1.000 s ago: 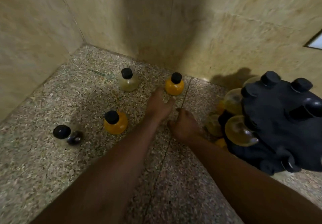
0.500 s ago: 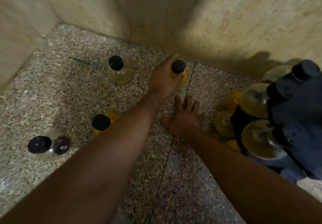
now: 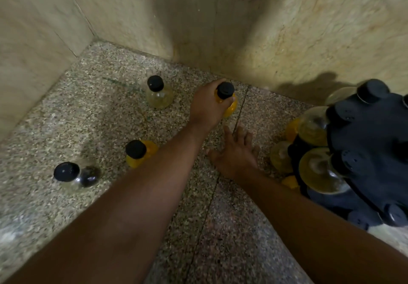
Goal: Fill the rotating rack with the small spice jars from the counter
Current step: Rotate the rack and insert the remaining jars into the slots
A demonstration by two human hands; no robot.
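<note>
My left hand [image 3: 206, 106] is closed around a round orange jar with a black cap [image 3: 227, 100] standing near the back wall. My right hand [image 3: 236, 153] lies flat on the counter with fingers spread, holding nothing. Three more black-capped jars stand loose: a pale yellow one [image 3: 159, 93] at the back, an orange one [image 3: 140, 153] partly behind my left forearm, and a clear one with dark contents [image 3: 75, 174] at the left. The dark rotating rack [image 3: 371, 151] stands at the right with several round jars [image 3: 318, 169] slotted into its side.
The speckled stone counter [image 3: 66, 118] ends at beige tiled walls [image 3: 265, 29] on the left and back, forming a corner. A seam in the counter runs from the back wall toward me between my arms.
My left hand reached forward from the counter and closed around the back orange jar. My right hand went from curled to flat with spread fingers. The view shifted toward the corner.
</note>
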